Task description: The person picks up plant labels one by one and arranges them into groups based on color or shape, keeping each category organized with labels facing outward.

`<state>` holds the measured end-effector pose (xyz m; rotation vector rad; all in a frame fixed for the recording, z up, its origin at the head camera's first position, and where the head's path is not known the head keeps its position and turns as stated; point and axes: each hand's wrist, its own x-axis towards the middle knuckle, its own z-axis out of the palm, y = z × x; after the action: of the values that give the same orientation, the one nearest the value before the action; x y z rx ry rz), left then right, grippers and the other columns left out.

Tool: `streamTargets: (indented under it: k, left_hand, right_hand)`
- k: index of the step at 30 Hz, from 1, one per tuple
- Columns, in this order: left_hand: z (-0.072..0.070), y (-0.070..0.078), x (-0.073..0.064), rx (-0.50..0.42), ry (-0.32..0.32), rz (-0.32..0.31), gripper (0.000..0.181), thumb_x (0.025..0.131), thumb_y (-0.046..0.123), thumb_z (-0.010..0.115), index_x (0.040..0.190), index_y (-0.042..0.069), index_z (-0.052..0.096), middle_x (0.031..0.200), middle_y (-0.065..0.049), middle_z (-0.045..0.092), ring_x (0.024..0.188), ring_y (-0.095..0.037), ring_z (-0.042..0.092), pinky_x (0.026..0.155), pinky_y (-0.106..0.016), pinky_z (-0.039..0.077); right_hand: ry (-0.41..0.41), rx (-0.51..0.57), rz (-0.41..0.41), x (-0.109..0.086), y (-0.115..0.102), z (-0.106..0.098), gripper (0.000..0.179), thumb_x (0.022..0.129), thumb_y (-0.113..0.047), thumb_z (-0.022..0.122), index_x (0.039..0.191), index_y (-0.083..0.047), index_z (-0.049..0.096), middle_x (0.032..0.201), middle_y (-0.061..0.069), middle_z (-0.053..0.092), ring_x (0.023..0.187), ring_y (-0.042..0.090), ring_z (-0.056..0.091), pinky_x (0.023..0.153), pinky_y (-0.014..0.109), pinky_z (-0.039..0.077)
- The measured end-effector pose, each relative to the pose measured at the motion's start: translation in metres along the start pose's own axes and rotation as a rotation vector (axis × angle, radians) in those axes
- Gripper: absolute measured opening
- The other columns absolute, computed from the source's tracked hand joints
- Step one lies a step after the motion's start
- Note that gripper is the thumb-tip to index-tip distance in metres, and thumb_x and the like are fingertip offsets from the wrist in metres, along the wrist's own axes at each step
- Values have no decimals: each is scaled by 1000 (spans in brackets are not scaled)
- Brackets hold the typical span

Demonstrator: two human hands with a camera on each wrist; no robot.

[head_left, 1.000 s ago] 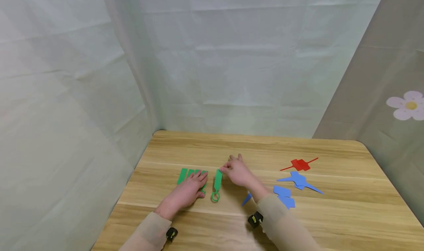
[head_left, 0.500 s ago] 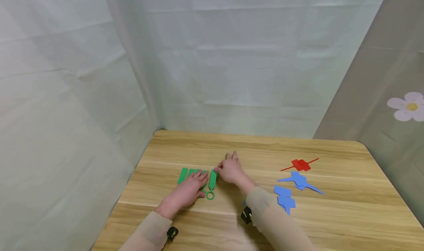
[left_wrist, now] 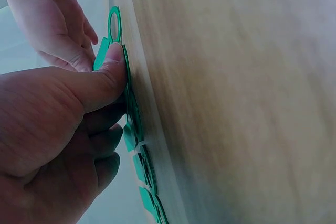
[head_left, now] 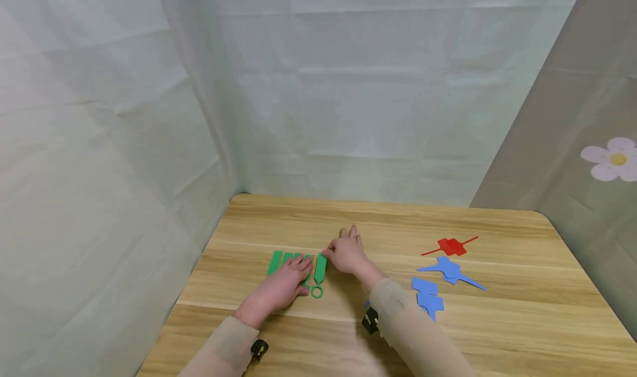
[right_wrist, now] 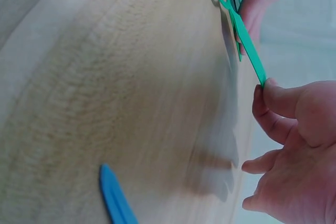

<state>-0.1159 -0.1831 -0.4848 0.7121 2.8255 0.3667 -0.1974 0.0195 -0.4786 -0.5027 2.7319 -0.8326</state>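
Note:
Several flat green plastic tags (head_left: 273,263), each a strip with a ring at one end, lie side by side on the wooden table. My left hand (head_left: 283,283) rests over this row with its fingers spread across the strips, hiding much of them. In the left wrist view the left thumb (left_wrist: 113,69) presses on a tag just below its ring. My right hand (head_left: 346,254) pinches the far end of another green ring tag (head_left: 320,268) between thumb and index finger. The right wrist view shows that tag (right_wrist: 249,45) slanting, with its ring end close to the left hand.
Right of the right hand lie blue T-shaped plant labels (head_left: 449,269) in overlapping pairs, another pair of blue labels (head_left: 428,297) nearer, and two red ones (head_left: 452,247) farther back. A blue label tip (right_wrist: 114,195) shows beneath the right forearm. Cloth walls (head_left: 368,111) enclose the table.
My right hand has moved left with the green ring tag, bringing it beside the row under my left hand. The left hand has stayed in place.

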Motion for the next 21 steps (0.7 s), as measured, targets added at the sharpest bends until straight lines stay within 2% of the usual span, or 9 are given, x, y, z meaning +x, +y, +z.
streamTargets:
  k: [7, 12, 21]
  left_hand:
    - [0, 0, 1, 7, 3, 2, 70, 97, 20, 78, 155, -7, 50, 164, -20, 46, 155, -42, 36, 126, -58, 29]
    - [0, 0, 1, 16, 2, 6, 70, 97, 21, 78, 154, -7, 51, 163, -21, 47, 155, -42, 36, 126, -58, 30]
    - [-1, 2, 0, 9, -4, -2, 68, 98, 21, 77, 154, -7, 51, 165, -21, 45, 156, -42, 35, 127, -57, 29]
  right_hand:
    - [-2, 78, -13, 2, 4, -2, 26, 108, -30, 66, 107, -8, 81, 164, 40, 31, 156, 62, -2, 127, 69, 10]
    - [-21, 126, -41, 0, 7, -6, 26, 109, -28, 65, 107, -8, 81, 164, 40, 29, 155, 63, -5, 128, 68, 6]
    - [-52, 181, -69, -3, 13, -13, 25, 111, -25, 60, 106, -10, 79, 165, 40, 27, 156, 62, -8, 125, 74, 4]
